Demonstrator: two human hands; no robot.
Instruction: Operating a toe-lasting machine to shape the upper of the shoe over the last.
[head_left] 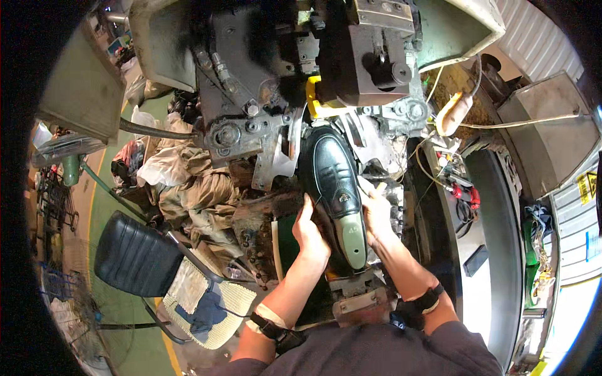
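A black leather shoe (330, 166) sits on a green shoe last (352, 241), its toe pointing away from me into a dark metal machine (370, 59). The last's bare heel end faces me. My left hand (311, 233) is at the shoe's left side, thumb up along the edge, fingers partly hidden underneath. On the opposite side my right hand (378, 213) grips the shoe near the opening. Metal plates (285, 147) of the machine stand on both sides of the toe, and a yellow part (321, 103) is just above it.
A black-backed chair (135, 254) with a woven seat stands at the left. Beyond it lie bundled cloths and bags (188, 172). Cables and a hanging lamp-like fitting (453, 114) are on the right, above a long bench (480, 285) with a dark flat object (476, 261).
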